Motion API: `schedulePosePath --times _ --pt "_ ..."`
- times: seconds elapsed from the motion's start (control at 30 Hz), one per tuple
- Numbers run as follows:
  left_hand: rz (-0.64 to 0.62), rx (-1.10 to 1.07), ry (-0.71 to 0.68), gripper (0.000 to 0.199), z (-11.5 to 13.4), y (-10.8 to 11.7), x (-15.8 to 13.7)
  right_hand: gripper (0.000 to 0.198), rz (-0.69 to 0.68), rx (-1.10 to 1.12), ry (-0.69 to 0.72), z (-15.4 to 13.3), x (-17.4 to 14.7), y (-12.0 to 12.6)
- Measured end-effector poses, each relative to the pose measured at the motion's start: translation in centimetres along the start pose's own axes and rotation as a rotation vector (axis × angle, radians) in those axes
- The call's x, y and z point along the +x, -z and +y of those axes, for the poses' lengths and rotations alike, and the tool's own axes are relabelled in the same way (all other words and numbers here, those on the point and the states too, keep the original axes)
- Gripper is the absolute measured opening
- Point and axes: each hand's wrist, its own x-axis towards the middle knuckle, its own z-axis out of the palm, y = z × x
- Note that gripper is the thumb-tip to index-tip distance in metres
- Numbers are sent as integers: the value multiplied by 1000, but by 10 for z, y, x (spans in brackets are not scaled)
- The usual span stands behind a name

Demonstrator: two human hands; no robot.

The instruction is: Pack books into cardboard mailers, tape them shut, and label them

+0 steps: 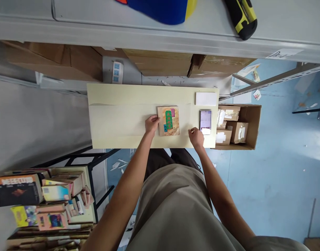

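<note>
A book (169, 120) with a tan cover and a green title panel lies flat on the cream tabletop (118, 120). My left hand (151, 124) is at its left edge, with closed fingers gripping that side. To the right of the book, apart from it, my right hand (196, 138) rests low over the table with its fingers curled together. Whatever those fingers may hold is too small to make out. Just beyond my right hand lies a phone (205, 121) with a lit screen. A white rectangular pad or box (205, 99) is above the phone.
An open carton (258, 127) holding several small boxes stands against the table's right end. Across the far side runs a grey shelf (149, 33) with a yellow-black cutter (242, 19); cardboard boxes (160, 62) sit beneath. Several books (52, 198) are stacked at lower left.
</note>
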Motion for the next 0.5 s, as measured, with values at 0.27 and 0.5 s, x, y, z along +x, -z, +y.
schedulePosePath --times 0.27,0.5 --pt "71 -138 25 33 2 -8 -2 21 166 -134 437 -39 -35 -23" --pt "103 80 -198 23 6 -7 -30 22 68 -232 602 -77 -25 -56"
